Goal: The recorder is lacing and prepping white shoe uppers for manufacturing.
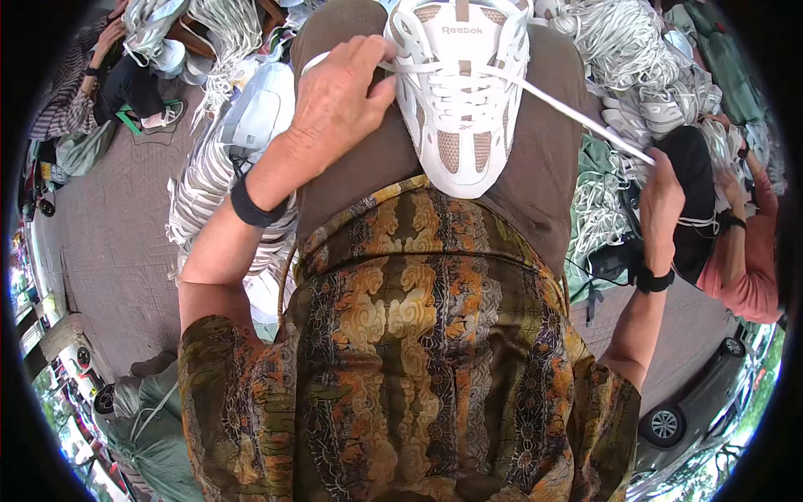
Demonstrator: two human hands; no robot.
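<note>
The white shoe (457, 159) sits on the lap (548, 159), and the right hand (662, 201), pinching the lace (577, 115) out right, might tip the shoe by overpulling; whether the left hand (339, 99) grips is unclear.

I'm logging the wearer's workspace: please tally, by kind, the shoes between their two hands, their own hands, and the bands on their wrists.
White-and-tan shoe between the hands: 1
Own hands, left hand and right hand: 2
Black wristbands, one per wrist: 2
Total: 5
</note>
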